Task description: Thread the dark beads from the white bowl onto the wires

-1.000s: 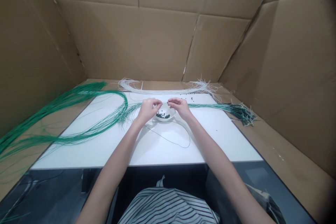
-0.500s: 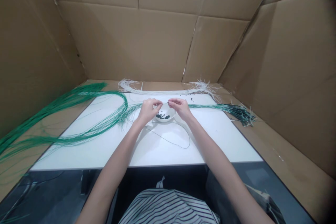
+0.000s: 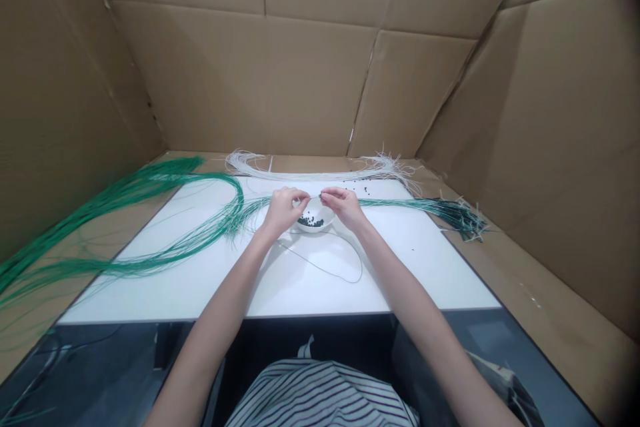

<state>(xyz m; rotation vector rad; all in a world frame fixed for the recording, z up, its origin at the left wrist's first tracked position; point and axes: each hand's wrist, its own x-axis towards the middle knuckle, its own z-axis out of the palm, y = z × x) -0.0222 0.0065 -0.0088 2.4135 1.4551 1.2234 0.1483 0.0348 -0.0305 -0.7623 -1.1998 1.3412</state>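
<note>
Over a small white bowl (image 3: pixel 326 216), my two hands meet with fingertips a short gap apart. My left hand (image 3: pixel 283 208) pinches a thin cord whose end crosses toward the other hand. Between the thumb and fingers of my right hand (image 3: pixel 344 204) is a small dark bead, at the cord's tip; whether the cord passes through it is too small to tell. Several dark beads (image 3: pixel 311 221) lie in the bowl. A thin cord loop (image 3: pixel 361 265) curves over the white tabletop (image 3: pixel 310 297) below the bowl, seemingly part of the held cord.
Long green cords (image 3: pixel 200 244) spread over the left side. A dark green bundle with pale ends (image 3: pixel 457 215) lies at the right. White cords (image 3: pixel 310 176) run along the back, near several loose beads (image 3: pixel 365 190). Cardboard walls (image 3: pixel 310 80) enclose the table's back and sides.
</note>
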